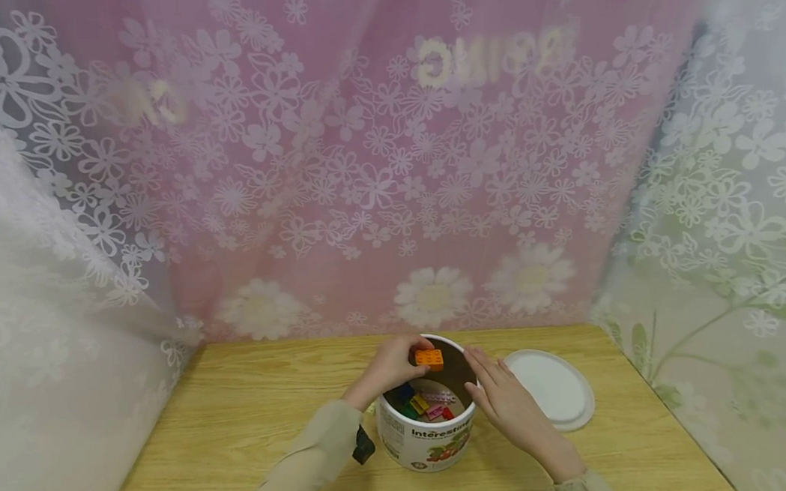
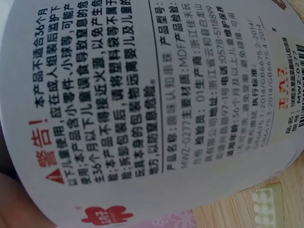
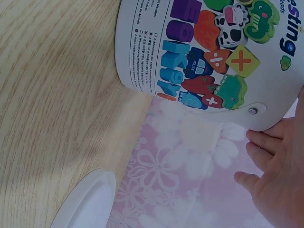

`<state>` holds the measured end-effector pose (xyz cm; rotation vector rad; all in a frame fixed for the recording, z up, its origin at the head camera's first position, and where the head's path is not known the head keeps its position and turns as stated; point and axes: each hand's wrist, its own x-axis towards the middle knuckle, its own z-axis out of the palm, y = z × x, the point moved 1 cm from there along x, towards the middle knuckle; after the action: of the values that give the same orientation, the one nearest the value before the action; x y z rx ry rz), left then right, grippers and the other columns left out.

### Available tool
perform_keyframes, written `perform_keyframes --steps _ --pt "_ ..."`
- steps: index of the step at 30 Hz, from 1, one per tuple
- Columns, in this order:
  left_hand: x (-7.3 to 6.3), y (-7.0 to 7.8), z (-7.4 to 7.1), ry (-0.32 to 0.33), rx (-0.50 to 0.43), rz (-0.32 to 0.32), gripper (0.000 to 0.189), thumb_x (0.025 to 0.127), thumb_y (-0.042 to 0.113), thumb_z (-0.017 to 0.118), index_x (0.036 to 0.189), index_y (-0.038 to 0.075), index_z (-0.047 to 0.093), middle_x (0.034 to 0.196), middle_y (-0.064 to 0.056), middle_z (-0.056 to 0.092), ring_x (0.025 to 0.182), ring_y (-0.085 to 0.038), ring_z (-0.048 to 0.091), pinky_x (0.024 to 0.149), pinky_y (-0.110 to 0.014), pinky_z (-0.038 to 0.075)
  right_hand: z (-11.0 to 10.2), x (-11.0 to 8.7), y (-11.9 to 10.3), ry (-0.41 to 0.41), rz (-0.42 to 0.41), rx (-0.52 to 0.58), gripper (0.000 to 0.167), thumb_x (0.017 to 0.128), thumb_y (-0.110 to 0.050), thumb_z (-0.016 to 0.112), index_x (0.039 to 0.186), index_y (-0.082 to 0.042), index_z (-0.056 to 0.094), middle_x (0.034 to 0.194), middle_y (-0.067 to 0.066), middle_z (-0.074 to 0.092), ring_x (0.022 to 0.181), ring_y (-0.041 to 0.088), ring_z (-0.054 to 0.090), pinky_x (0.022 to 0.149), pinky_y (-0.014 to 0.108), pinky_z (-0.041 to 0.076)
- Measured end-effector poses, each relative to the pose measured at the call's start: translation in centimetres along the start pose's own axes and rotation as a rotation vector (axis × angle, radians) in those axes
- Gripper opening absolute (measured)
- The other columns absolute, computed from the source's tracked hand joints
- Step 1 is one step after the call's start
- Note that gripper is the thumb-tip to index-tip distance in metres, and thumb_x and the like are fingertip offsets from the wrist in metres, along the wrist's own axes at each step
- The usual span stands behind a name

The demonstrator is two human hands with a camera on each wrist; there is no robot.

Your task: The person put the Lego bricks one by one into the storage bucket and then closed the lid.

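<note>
A white round bucket (image 1: 427, 448) with printed pictures stands on the wooden table, its mouth uncovered. Over its opening my left hand (image 1: 393, 364) pinches an orange building block (image 1: 430, 359) between thumb and fingers. Inside the bucket lie several loose bricks, among them a yellow brick (image 1: 419, 404), a pink brick (image 1: 435, 412) and a red brick (image 1: 447, 413). My right hand (image 1: 507, 404) rests against the bucket's right rim with its fingers extended, holding nothing. The right wrist view shows these fingers (image 3: 266, 142) at the bucket's upper edge. Only the bucket's label fills most of the left wrist view.
A white round lid (image 1: 552, 387) lies on the table (image 1: 254, 404) to the right of the bucket. In the left wrist view, a pale studded brick (image 2: 267, 207) sits on the table beside the bucket. Flowered curtains (image 1: 388, 171) hang behind and at both sides.
</note>
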<state>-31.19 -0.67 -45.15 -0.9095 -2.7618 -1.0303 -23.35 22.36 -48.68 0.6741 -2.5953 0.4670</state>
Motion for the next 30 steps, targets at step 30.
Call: perform_keyframes --steps 30 --pt "1.4 -0.4 2.2 -0.134 0.159 -0.089 0.02 0.093 0.017 0.075 0.112 0.011 0.076 0.108 -0.005 0.074 0.1 -0.023 0.069 0.087 -0.038 0.057 0.0 0.0 0.1 -0.018 0.006 0.012 0.059 0.106 -0.027 0.055 0.157 -0.003 0.036 0.16 0.013 0.038 0.147 0.032 0.037 0.123 0.05 0.022"
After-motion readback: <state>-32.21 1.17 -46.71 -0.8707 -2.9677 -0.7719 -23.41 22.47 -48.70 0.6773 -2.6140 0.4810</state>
